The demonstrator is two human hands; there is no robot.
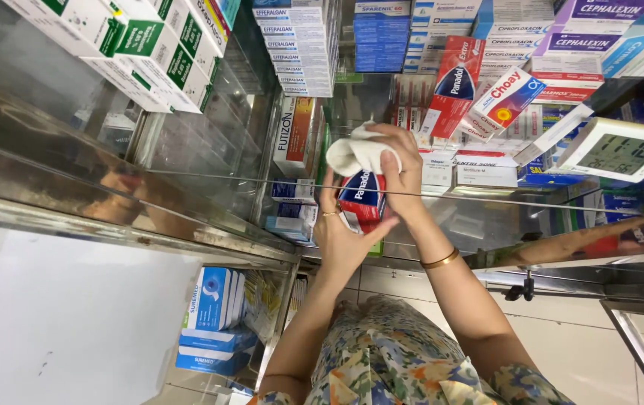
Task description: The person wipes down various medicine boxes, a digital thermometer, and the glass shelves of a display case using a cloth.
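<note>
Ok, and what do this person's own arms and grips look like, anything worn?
Both forearms are bare. The right wrist carries a thin gold bangle; the left grip wears a gold ring. No ring shows on the right grip. A floral garment in green, orange and white covers the upper arms.

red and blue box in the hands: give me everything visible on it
The red and blue box is a small rectangular medicine carton, seemingly glossy card, red with a dark blue panel and white print. It looks closed and intact. The left hand cradles it from below; the right hand, also gripping a white cloth, presses on its top.
</note>
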